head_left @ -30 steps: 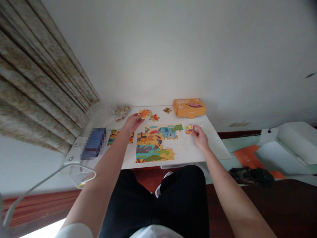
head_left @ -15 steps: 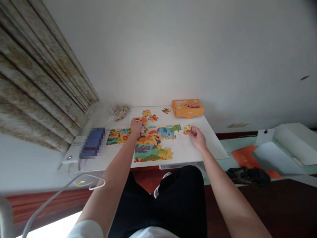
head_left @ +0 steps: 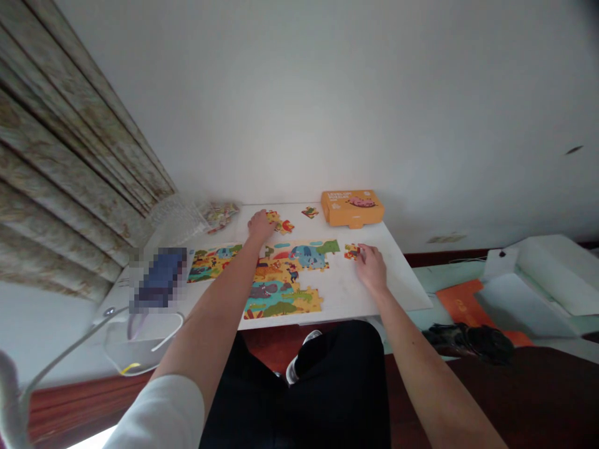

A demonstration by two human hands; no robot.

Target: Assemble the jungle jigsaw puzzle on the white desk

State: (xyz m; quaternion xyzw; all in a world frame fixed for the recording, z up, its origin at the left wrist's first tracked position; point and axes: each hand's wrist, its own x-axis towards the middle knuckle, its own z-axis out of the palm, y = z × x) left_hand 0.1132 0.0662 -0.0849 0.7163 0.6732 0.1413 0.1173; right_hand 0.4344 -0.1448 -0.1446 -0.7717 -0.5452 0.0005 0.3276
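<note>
A partly joined jigsaw puzzle (head_left: 269, 271) with animals lies on the white table; a blue elephant, a hippo and a crocodile show on it. Beyond it, my left hand (head_left: 261, 227) is closed with its fingertips at the edge of a yellow puzzle piece (head_left: 272, 216), among a few loose pieces (head_left: 285, 227). To the right of the joined part, my right hand (head_left: 373, 268) pinches another puzzle piece (head_left: 352, 252) low over the table. A printed picture card (head_left: 206, 265) with the same animals lies left of the puzzle, partly behind my left forearm.
At the back right stands an orange puzzle box (head_left: 353, 209), with one loose green-and-red piece (head_left: 309, 212) beside it. A clear bag of pieces (head_left: 221, 216) sits at the back left. A blurred-out dark blue object (head_left: 161, 277) and a white cable (head_left: 70, 349) occupy the left side.
My left hand has moved back and left from the joined puzzle to the loose pieces. My right hand keeps its piece, now slightly lower. The whole view has shifted a little.
</note>
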